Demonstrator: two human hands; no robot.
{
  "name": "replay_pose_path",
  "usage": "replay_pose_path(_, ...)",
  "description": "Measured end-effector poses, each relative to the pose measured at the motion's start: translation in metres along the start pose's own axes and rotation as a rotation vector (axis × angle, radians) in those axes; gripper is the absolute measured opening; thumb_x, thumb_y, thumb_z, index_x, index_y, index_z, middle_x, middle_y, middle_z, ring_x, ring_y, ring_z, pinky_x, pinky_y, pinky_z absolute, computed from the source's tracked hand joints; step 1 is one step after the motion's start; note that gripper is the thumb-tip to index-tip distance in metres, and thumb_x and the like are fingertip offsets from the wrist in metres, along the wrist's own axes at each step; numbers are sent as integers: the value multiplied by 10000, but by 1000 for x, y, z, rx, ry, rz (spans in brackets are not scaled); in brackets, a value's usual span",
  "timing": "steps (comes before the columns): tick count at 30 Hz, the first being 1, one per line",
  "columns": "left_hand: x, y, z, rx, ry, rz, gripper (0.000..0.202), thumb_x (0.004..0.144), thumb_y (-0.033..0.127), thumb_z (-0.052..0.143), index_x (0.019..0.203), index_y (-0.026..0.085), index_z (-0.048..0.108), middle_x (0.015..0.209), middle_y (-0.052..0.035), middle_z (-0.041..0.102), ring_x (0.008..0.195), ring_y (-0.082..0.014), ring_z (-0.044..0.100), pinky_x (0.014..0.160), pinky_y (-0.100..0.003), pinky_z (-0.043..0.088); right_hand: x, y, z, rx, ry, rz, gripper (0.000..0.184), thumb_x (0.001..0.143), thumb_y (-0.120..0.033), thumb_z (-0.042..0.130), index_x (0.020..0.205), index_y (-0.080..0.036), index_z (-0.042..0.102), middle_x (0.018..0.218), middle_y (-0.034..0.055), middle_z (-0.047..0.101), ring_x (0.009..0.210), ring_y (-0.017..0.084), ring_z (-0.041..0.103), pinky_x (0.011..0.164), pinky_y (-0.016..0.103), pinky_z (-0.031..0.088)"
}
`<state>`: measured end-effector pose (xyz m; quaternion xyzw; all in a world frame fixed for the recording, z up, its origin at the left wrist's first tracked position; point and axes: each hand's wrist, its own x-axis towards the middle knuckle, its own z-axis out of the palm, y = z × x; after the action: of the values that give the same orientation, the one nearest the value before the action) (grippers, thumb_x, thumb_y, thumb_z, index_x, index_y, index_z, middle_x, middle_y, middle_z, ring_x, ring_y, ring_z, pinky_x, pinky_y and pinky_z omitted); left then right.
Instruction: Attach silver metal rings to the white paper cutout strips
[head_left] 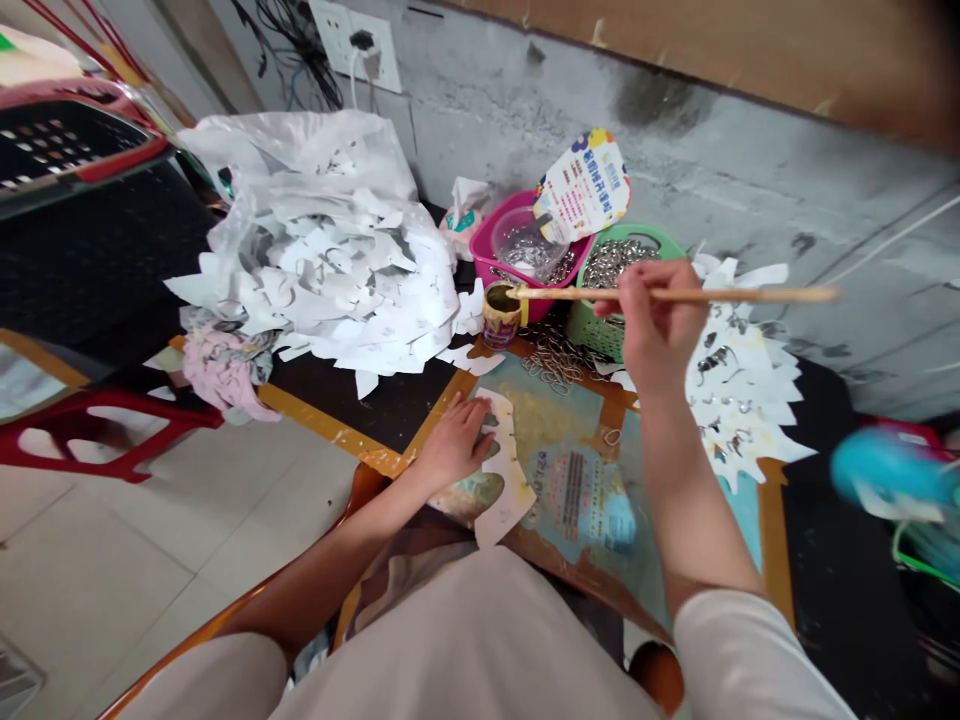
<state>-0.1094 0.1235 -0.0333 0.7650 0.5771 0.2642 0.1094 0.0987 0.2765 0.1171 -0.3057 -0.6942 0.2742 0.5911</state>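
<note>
So R hand (652,325) pinched a wooden stick (675,294), tip in a small pot (501,315) at 12 o'clock. L hand (452,445) lay open, flat on a paper cutout (504,470) at 11 o'clock, not gripping. Green basket (592,325) of metal rings (619,262) sat at 1 o'clock.

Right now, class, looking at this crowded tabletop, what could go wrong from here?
The tip of the long thin wooden stick in the right hand reaches the mouth of the small yellow-labelled cup, so a careless nudge might tip the cup over. Anything spilled could reach the white paper cut-out under the left hand. The loose silver metal rings beside the cup could also snag a sleeve or slide under the paper.
</note>
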Motion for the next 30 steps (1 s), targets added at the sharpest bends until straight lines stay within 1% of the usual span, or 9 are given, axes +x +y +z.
replay_pose_path(3, 0, 0, 0, -11, 3, -4, 341, 896, 231, 535, 1228, 168, 491, 1225, -145, 637, 1222, -300, 580, 1168, -582, 325, 31, 12, 31, -151, -218, 13, 293, 957, -492, 557, 1010, -209, 614, 765, 16, 647, 742, 163, 703, 648, 290, 604)
replay_pose_path(6, 0, -2, 0, -9, 5, -7, 338, 898, 241, 534, 1228, 181, 488, 1242, -139, 630, 1229, -302, 577, 1169, -589, 316, 44, 26, 66, -333, -382, -29, 238, 935, -420, 615, 894, -187, 643, 705, 24, 624, 744, 188, 690, 721, 349, 601)
replay_pose_path(8, 0, -2, 0, -13, 3, -11, 357, 894, 239, 533, 1243, 188, 478, 1248, -138, 628, 1237, -302, 573, 1169, -593, 312, 47, 31, 80, -437, -442, -41, 218, 918, -358, 637, 792, -180, 641, 650, 22, 605, 683, 192, 670, 738, 389, 595)
replay_pose_path(10, 0, -2, 0, -26, 1, -17, 371, 889, 239, 534, 1253, 196, 473, 1250, -136, 628, 1234, -300, 575, 1165, -596, 316, 47, 31, 82, -467, -435, -25, 237, 918, -314, 620, 725, -178, 637, 609, 18, 600, 598, 176, 640, 704, 394, 591)
replay_pose_path(13, 0, -2, -1, -39, 2, -21, 369, 889, 240, 534, 1251, 201, 476, 1250, -135, 629, 1224, -301, 580, 1157, -597, 326, 46, 21, 58, -328, -287, 38, 257, 931, -320, 578, 726, -185, 654, 572, -2, 606, 501, 135, 600, 571, 319, 570)
replay_pose_path(18, 0, -2, 0, -12, -3, -17, 355, 893, 240, 532, 1237, 174, 477, 1234, -144, 631, 1227, -308, 573, 1166, -590, 313, 29, 1, -4, 9, -21, 202, 152, 877, -292, 620, 854, -177, 717, 558, -22, 626, 414, 102, 570, 377, 216, 476)
replay_pose_path(21, 0, -2, 1, -4, -7, -20, 330, 894, 234, 528, 1215, 171, 488, 1238, -146, 630, 1222, -309, 577, 1163, -593, 314, 0, 5, -32, 88, -55, 368, 100, 802, -231, 655, 753, -165, 713, 512, -18, 617, 386, 106, 562, 329, 197, 438)
replay_pose_path(24, 0, -2, 1, -2, -9, -19, 335, 895, 233, 526, 1222, 169, 484, 1239, -146, 632, 1222, -309, 577, 1165, -593, 312, -39, 19, -46, 109, -166, 584, 91, 765, -230, 676, 709, -164, 703, 511, -7, 638, 367, 105, 557, 331, 194, 447)
replay_pose_path(30, 1, -1, -1, -3, -8, -22, 336, 899, 241, 528, 1226, 178, 483, 1242, -142, 629, 1220, -300, 581, 1175, -580, 310, -94, 35, -42, 90, -238, 605, 187, 811, -365, 691, 748, -189, 690, 641, 13, 697, 516, 142, 655, 495, 248, 573)
